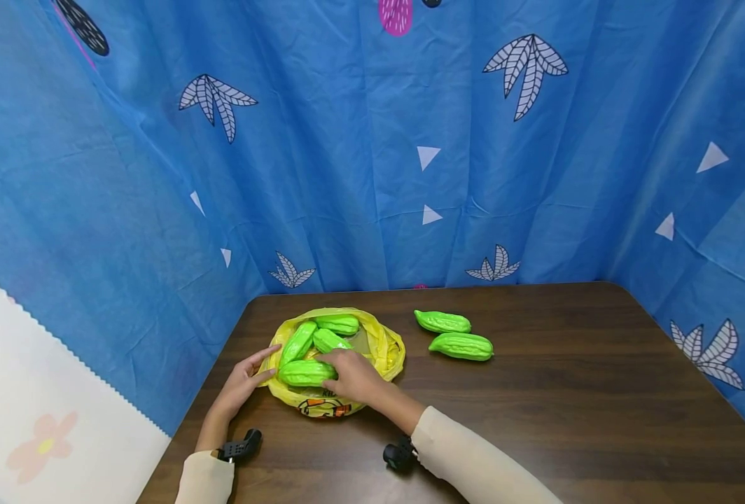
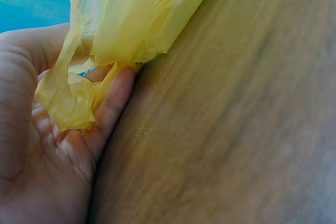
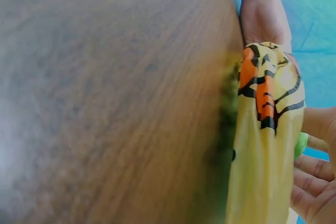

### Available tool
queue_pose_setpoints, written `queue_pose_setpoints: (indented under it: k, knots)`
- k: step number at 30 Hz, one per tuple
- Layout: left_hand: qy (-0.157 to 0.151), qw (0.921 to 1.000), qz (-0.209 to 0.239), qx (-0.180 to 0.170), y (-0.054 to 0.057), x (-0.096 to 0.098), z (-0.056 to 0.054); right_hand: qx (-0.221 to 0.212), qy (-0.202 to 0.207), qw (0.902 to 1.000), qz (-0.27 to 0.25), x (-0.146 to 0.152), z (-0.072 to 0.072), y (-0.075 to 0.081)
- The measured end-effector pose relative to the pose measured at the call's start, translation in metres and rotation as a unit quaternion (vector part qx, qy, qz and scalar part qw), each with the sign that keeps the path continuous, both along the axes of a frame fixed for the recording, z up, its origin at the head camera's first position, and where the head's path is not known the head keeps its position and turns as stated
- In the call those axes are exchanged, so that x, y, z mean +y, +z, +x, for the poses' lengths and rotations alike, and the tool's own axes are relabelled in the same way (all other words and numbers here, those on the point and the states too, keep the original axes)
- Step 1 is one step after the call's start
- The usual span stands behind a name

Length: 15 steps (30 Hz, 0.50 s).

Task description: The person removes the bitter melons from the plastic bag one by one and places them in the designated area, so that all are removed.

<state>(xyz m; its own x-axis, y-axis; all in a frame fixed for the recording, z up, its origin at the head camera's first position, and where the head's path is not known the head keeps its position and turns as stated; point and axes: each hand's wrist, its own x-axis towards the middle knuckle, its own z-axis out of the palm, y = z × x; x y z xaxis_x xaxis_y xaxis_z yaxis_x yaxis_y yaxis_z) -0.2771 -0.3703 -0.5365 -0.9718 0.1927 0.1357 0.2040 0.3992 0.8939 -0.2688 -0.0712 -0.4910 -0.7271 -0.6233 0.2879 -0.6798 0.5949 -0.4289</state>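
Note:
A yellow plastic bag lies with its mouth spread wide, several green bitter melons inside. My left hand holds the bag's left rim; in the left wrist view, thin yellow plastic passes between thumb and fingers. Reaching over the front right rim, my right hand grips the right end of the nearest bitter melon. Behind it are a slanted bitter melon, a partly hidden one and one at the back rim. In the right wrist view, the printed bag side hides most of the gripped melon.
Two more bitter melons lie on the brown wooden table right of the bag, one bitter melon behind the other bitter melon. A blue patterned curtain hangs along the table's back and sides.

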Motion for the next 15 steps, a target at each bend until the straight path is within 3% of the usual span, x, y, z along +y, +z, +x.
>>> queue_pose_setpoints:
  k: [15]
  knots:
    - [0.003,1.0,-0.004,-0.001,0.002,0.001,0.0,0.03,0.013,0.9985,-0.043,0.022,0.015,0.021]
